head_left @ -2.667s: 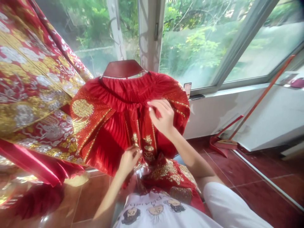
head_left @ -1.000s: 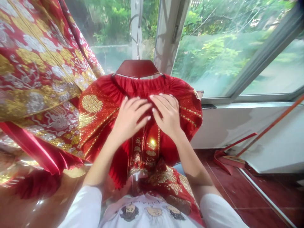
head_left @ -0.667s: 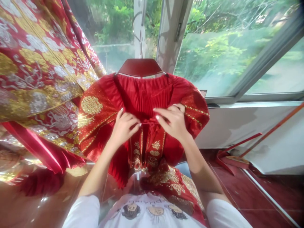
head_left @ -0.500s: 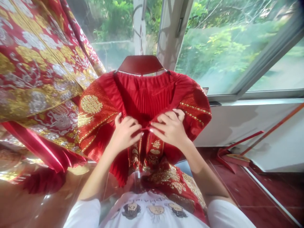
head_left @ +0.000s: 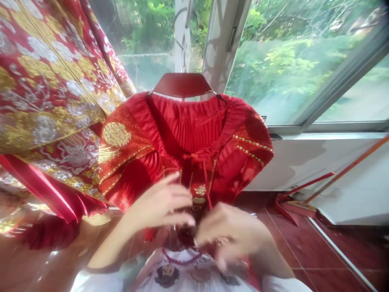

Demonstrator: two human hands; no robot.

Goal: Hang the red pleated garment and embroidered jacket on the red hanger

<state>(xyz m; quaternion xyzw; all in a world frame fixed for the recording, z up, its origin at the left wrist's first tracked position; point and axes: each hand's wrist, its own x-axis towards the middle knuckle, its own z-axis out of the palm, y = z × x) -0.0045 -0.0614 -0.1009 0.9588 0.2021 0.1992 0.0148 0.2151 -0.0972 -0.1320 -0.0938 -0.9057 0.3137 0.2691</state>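
Note:
A red pleated garment (head_left: 188, 125) with gold embroidery hangs on a dark wooden hanger (head_left: 182, 84) in front of the window. A small red tie (head_left: 197, 157) sits knotted at its middle, and a thin cord drops from it. My left hand (head_left: 161, 205) and my right hand (head_left: 235, 233) are low in front of the garment's lower embroidered panel, close together. Both are smeared by motion. The left hand's fingers point right toward the dark red cloth between the hands. Whether either hand grips the cloth does not show.
A large red and gold brocade robe (head_left: 45, 93) hangs at the left. A red dustpan (head_left: 291, 200) and an orange broom handle (head_left: 349, 170) lean on the white wall under the window sill (head_left: 328, 136). Red floor tiles (head_left: 319, 259) lie to the right.
Both hands have left the tie at the garment's middle and dropped to its lower panel, nearer my chest. The tie now hangs knotted with nothing touching it.

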